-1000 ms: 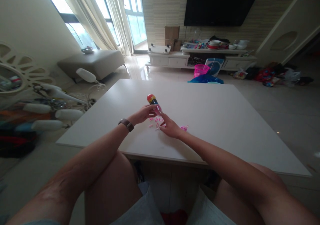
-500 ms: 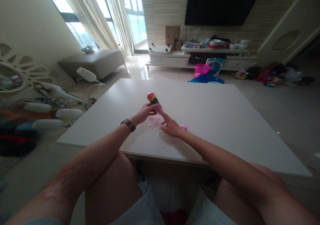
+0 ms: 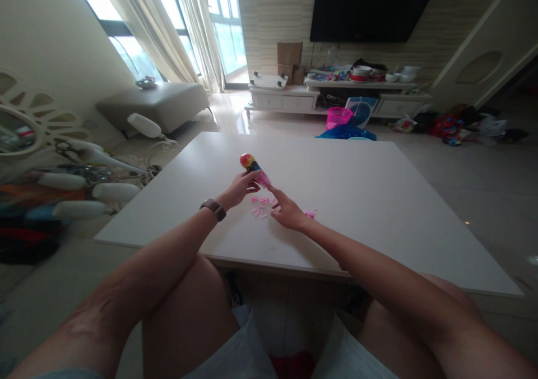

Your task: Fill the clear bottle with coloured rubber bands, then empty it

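My left hand (image 3: 242, 188) is closed around a clear tube-like container (image 3: 253, 164), held tilted above the table. Its contents show in bands of red, yellow, dark blue or black, and pink, the pink end lying towards my right hand. With the index finger stretched out to that pink end, my right hand (image 3: 286, 209) keeps its thumb apart and shows nothing between its fingers. Whether the fingertip touches the container I cannot make out. Several small pink pieces (image 3: 259, 212) lie on the white table (image 3: 361, 199) below the hands. Behind my right wrist is another pink item (image 3: 310, 214), partly hidden.
Past the table's far edge are a blue plastic thing (image 3: 347, 132) and a pink basket (image 3: 337, 118). A low cabinet (image 3: 281, 103) carries boxes and bowls. At the left stands a lamp with white shades (image 3: 116, 192), close to the table edge.
My left hand has shifted slightly left and up with the container, which now tilts further over. The right hand stays almost in place, its index finger at the pink end.
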The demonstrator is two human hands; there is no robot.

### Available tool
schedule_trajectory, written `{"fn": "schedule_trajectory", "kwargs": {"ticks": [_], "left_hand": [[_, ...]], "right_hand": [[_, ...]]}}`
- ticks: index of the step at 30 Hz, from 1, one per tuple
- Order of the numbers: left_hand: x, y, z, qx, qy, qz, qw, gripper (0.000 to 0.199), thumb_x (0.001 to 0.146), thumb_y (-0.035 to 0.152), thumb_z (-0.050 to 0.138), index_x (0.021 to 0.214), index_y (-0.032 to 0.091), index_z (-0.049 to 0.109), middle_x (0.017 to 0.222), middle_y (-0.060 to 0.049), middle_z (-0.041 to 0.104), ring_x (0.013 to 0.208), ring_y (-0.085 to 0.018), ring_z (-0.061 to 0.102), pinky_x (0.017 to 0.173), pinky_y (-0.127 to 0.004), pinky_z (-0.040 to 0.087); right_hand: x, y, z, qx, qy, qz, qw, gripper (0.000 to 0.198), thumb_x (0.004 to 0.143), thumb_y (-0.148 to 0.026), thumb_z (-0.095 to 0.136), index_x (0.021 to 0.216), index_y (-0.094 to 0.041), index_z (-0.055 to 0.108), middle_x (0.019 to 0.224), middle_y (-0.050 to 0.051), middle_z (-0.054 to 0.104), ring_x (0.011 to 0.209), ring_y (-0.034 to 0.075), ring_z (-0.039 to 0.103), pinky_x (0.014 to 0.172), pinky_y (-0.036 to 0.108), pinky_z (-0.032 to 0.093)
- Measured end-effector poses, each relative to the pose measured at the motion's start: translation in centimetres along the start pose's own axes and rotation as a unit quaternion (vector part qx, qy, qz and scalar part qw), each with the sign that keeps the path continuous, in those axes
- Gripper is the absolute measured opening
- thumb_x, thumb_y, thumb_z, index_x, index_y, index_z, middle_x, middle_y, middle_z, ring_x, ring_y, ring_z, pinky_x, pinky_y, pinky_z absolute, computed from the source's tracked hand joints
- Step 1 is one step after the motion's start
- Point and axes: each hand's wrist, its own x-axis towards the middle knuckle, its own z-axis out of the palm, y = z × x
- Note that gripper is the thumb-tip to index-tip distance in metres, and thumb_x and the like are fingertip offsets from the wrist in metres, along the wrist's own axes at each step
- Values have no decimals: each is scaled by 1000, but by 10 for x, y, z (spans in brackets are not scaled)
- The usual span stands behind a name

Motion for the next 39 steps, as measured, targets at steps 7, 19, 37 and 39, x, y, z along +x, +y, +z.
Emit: {"fn": "schedule_trajectory", "kwargs": {"ticks": [7, 19, 37, 39], "left_hand": [[-3, -6, 11, 9, -53, -18, 998, 35, 71, 43, 82, 84, 14, 67, 77, -4, 67, 66, -13, 59, 68, -29, 48], [1, 4, 0, 2, 54, 57, 997, 40, 73, 47, 80, 90, 13, 66, 83, -5, 68, 64, -11, 57, 65, -27, 47], [-1, -3, 3, 42, -33, 27, 998, 37, 74, 47, 80, 89, 14, 71, 86, -8, 71, 69, -15, 61, 70, -31, 49], [0, -3, 3, 42, -19, 35, 998, 38, 74, 48, 80, 87, 14, 71, 85, -8, 71, 67, -15, 60, 69, -31, 49]], "right_hand": [[-1, 2, 2, 0, -20, -30, 999, 94, 77, -6, 53, 161, -35, 24, 152, 9, 45, 98, 16, 61, 90, 35, 58], [-3, -3, -5, -29, 8, 2, 1000, 85, 78, -9, 56, 156, -32, 32, 152, 9, 47, 85, 14, 65, 84, 36, 58], [-2, -4, -4, -43, -21, -7, 999, 89, 78, -11, 57, 159, -33, 26, 155, 9, 45, 91, 17, 66, 85, 39, 58], [-1, -5, -6, -41, -14, -14, 999, 89, 77, -11, 57, 158, -33, 27, 155, 8, 45, 93, 18, 66, 84, 38, 58]]}}
